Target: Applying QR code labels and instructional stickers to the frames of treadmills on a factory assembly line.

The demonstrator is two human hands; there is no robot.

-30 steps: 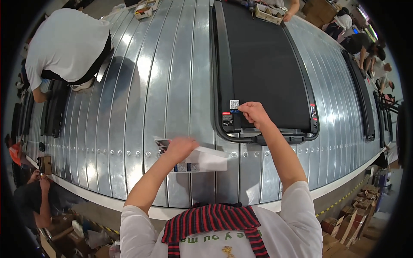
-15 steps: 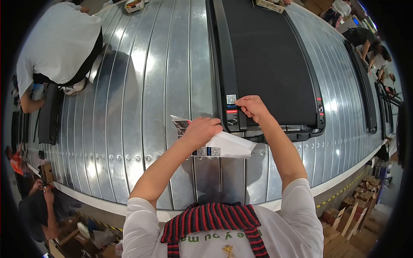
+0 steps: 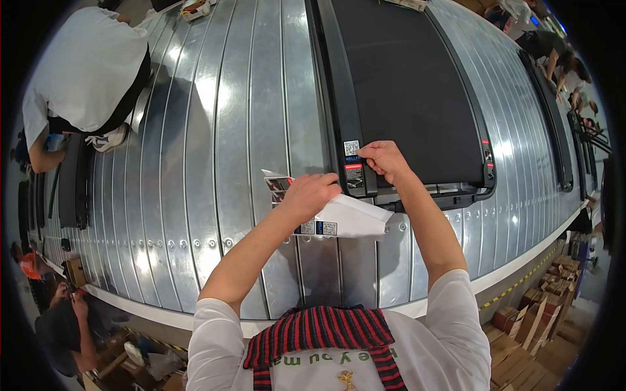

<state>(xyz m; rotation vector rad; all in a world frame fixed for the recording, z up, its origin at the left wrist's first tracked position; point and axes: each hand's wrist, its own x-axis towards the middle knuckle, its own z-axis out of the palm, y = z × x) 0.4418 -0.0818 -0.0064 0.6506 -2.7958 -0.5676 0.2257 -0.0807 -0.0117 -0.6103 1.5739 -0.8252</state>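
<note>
1. The right hand [image 3: 385, 161] has its thumb and forefinger pinched together on the lower right edge of a small square sticker [image 3: 351, 148], with the other fingers curled in.
2. The sticker, patterned in black and white with a blue strip below, sits over the near end of the treadmill's left rail [image 3: 345, 104]; whether it is fully stuck down cannot be told.
3. The left hand [image 3: 310, 195], just beside that rail's near end, is clamped on a white sheet [image 3: 357, 219], its fingers bent over the top and its thumb hidden.
4. The sheet tilts over the desk, with two dark square stickers [image 3: 317, 228] along its lower edge; a printed leaflet [image 3: 277, 184] in black and red juts out left of the hand.
5. Right below the sticker, the rail carries a red and black label [image 3: 354, 176].
6. The black treadmill [image 3: 411, 91] lies flat on the slatted metal desk [image 3: 251, 98], its near end toward the person.
7. Farther left, a co-worker in a white top [image 3: 88, 68] bends over another black machine [image 3: 73, 182].
8. Farther right lies one more dark machine [image 3: 551, 124]; beyond the desk's near edge, cardboard boxes [image 3: 515, 352] are piled at the lower right.
</note>
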